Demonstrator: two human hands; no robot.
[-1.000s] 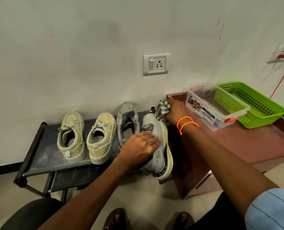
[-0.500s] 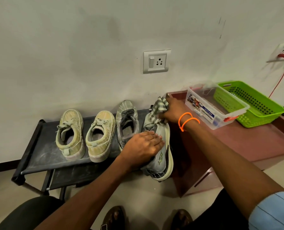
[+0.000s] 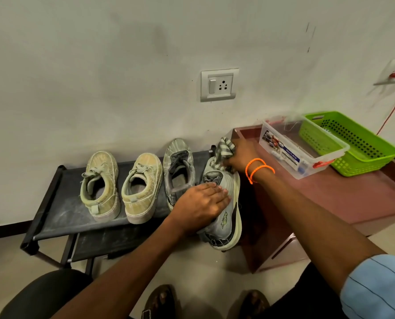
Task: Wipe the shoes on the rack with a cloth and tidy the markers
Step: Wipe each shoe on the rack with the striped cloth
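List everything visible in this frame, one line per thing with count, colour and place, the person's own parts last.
beige shoes: 2, beige, left on rack
grey shoes: 2, grey, right on rack; rightmost tilted
rack: 1, black, against wall
cloth: 1, striped grey-white, on rightmost shoe's toe
clear box: 1, clear, on red-brown table
basket: 1, green, beside box
table: 1, red-brown, right of rack
socket: 1, white, on wall
left hand: presses rightmost shoe
right hand: grips cloth; orange bands at wrist
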